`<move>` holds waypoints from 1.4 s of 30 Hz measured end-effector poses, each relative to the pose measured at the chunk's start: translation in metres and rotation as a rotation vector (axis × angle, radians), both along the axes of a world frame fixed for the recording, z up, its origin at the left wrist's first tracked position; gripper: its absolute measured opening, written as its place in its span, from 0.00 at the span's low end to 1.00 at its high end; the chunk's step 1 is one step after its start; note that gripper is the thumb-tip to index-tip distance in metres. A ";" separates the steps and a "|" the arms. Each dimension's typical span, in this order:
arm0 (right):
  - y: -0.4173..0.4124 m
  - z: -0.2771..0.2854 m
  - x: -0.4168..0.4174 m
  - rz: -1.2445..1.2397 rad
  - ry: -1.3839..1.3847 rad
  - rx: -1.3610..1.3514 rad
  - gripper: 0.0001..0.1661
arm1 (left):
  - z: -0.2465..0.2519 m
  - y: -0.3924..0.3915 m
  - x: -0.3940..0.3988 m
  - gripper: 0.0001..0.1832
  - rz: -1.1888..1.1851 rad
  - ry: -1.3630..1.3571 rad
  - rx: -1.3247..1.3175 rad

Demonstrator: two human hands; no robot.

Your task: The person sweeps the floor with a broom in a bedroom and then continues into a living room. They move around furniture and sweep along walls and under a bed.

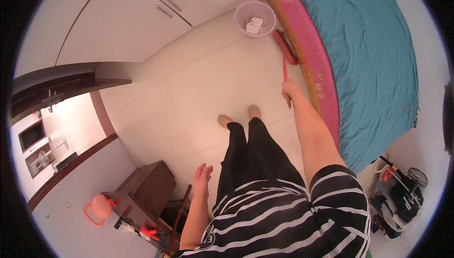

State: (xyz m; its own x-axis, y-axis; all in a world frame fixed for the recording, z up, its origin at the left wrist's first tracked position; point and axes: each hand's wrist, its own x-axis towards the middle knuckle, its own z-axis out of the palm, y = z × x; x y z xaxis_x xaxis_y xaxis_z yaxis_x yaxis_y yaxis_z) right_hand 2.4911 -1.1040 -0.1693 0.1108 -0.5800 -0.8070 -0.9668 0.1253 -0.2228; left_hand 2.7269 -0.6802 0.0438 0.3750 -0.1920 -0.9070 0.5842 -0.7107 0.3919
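My right hand (291,89) is closed around the handle of a red bed brush (284,64). The brush head points away from me, between the wastebasket and the side of the bed (372,59); whether it touches the bed or the floor I cannot tell. My left hand (202,177) hangs beside my left thigh, fingers apart and holding nothing. A blue-green sheet covers the bed, above a pink patterned side.
A translucent wastebasket (255,20) with white crumpled paper stands by the white cabinet (142,13). At lower left is a dark wooden desk (149,183) carrying a pink round object (101,206). Bags and a small fan (417,177) sit at right. A doorway opens on the left.
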 end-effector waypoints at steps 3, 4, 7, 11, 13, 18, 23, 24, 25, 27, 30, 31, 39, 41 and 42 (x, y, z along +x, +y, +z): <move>0.059 0.015 0.050 0.845 0.107 -0.079 0.14 | -0.003 0.018 0.001 0.25 0.008 0.014 0.040; 0.081 0.026 0.057 0.659 0.000 -0.032 0.12 | -0.007 0.021 -0.002 0.25 0.013 0.025 0.048; 0.128 0.062 0.072 0.118 -0.278 0.150 0.11 | -0.010 0.014 -0.001 0.26 0.016 0.087 0.014; 0.136 0.104 0.072 -0.337 -0.421 0.447 0.13 | -0.005 -0.004 0.008 0.28 -0.035 0.025 -0.048; 0.125 0.127 0.074 -0.451 -0.459 0.507 0.13 | -0.007 0.001 0.019 0.29 -0.022 -0.020 -0.035; 0.069 0.115 0.067 -0.432 -0.417 0.234 0.13 | -0.008 0.016 0.031 0.26 0.037 -0.036 -0.007; 0.052 0.104 0.036 -0.275 -0.327 -0.088 0.11 | -0.005 0.016 0.019 0.24 0.036 -0.006 -0.002; 0.055 0.110 0.028 -0.357 -0.313 -0.008 0.11 | -0.007 0.017 0.016 0.23 0.037 0.007 -0.008; 0.060 0.114 0.021 -0.438 -0.296 0.073 0.11 | -0.009 0.018 0.013 0.23 0.038 0.021 -0.012; 0.081 0.119 0.007 -0.519 -0.256 0.083 0.10 | -0.011 0.019 0.010 0.24 0.023 0.031 -0.013; 0.113 0.089 -0.004 -0.799 -0.328 0.132 0.09 | -0.010 0.020 0.007 0.25 -0.003 0.036 -0.012; 0.124 0.067 0.002 -0.896 -0.365 0.127 0.08 | -0.010 0.017 0.008 0.25 -0.017 0.036 -0.014; 0.194 0.078 0.119 -0.801 -0.549 0.651 0.11 | -0.008 0.002 0.005 0.25 -0.047 0.050 0.014; 0.180 0.079 0.114 -0.725 -0.571 0.708 0.13 | -0.008 -0.001 0.009 0.25 -0.062 0.061 0.013; 0.170 0.080 0.107 -0.680 -0.584 0.732 0.14 | -0.010 -0.003 0.012 0.25 -0.064 0.058 0.003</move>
